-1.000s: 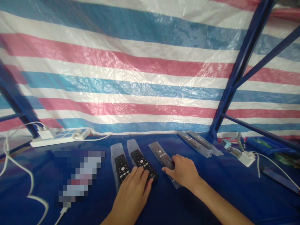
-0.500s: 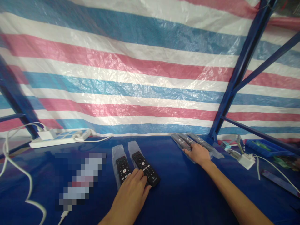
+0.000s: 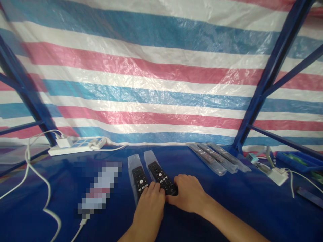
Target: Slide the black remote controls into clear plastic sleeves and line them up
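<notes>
Two black remote controls lie side by side on the blue table, each partly in a clear plastic sleeve. My left hand is closed over the lower end of the left remote control and covers that part of it. Its fingertips also reach the edge of the right remote control. With thumb and fingers, my right hand grips the bottom end of that right remote. The left sleeve and the right sleeve extend beyond the remotes' far ends.
Three bagged remote controls lie at the back right. A white power strip with cables sits at the back left, near a pixelated object. On the right are a white adapter and a blue tray. Striped sheeting hangs behind.
My right hand has left the bagged remotes at the back right and come to the right remote's lower end. My left hand stays by the two remotes. The view has shifted slightly.
</notes>
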